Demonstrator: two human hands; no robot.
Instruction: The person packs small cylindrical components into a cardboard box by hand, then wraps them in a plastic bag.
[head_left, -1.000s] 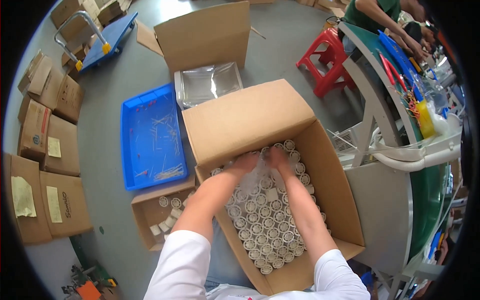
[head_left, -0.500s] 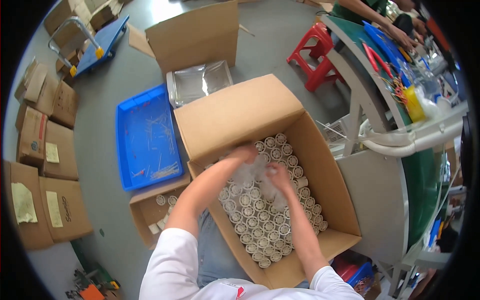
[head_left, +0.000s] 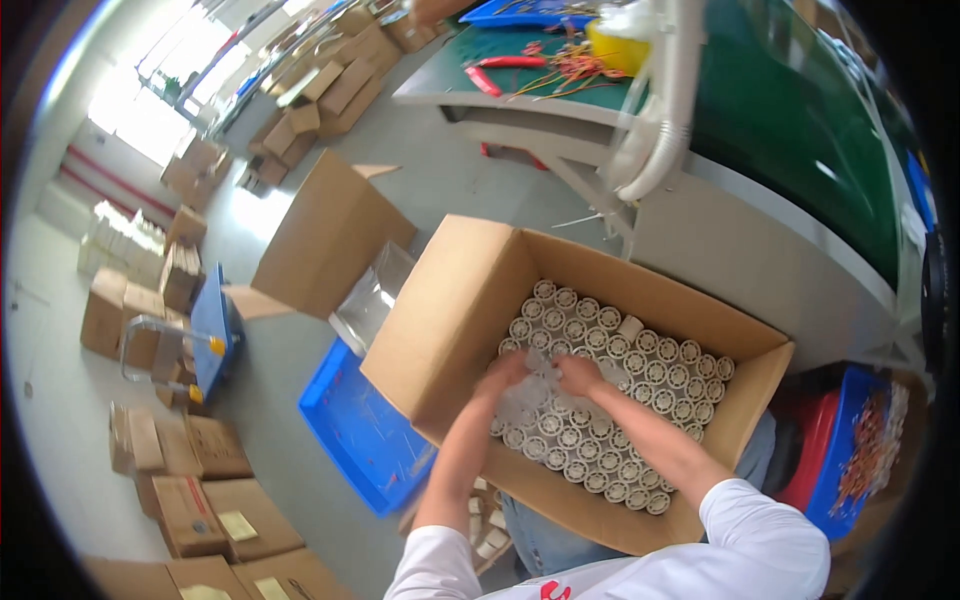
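Rows of round white plastic parts (head_left: pixel 576 462) with slotted tops fill an open cardboard box (head_left: pixel 655 292) in front of me. Over them, a crumpled clear plastic bag (head_left: pixel 530 396) is stretched between my two hands. The fingers of my left hand (head_left: pixel 507 370) are closed on one side of it. A short way to its right, my right hand (head_left: pixel 577 375) pinches another edge of the film. One white part (head_left: pixel 630 327) lies on its side among the upright ones. The bag hides some of the parts beneath it.
Left of the box lie a blue tray (head_left: pixel 352 425) with thin clear strips and a smaller carton of white parts (head_left: pixel 490 540). A green-topped workbench (head_left: pixel 790 185) stands beyond, with red-handled pliers (head_left: pixel 512 62). A blue bin (head_left: pixel 838 490) sits at right; a blue trolley (head_left: pixel 212 335) stands far left.
My view has swung round, so the box and bench appear turned. My hands have drawn closer together, still on the plastic bag.
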